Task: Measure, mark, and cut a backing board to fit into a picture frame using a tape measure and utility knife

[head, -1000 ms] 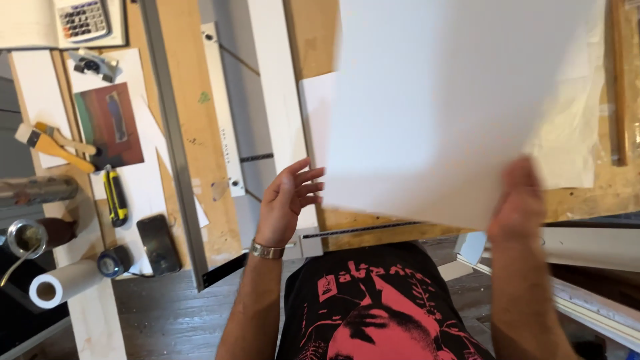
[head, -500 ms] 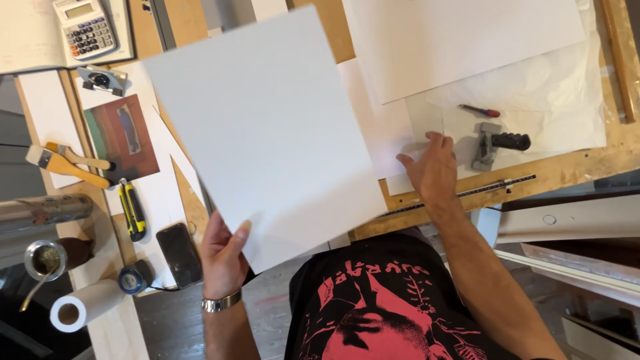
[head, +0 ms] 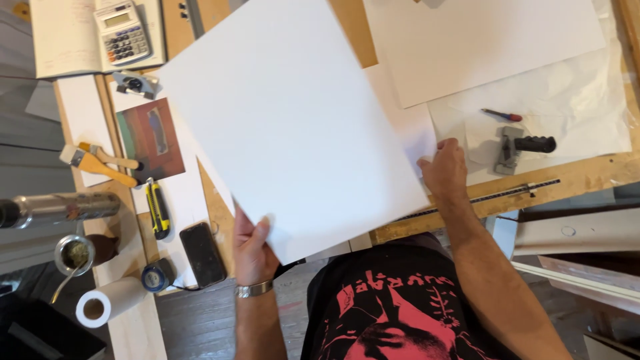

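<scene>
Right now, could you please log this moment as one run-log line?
left hand: holds white board by near corner | right hand: flat on white sheet, not on board | nearby: phone, utility knife

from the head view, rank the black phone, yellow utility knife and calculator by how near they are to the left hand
From the left hand:
1. Black phone, just left of it.
2. Yellow utility knife, further left, slightly up.
3. Calculator, far up at the top left.

A pale wooden workbench [head: 587,177] fills the view; below its near edge lies a dark plank floor [head: 200,320]; even light throughout.
</scene>
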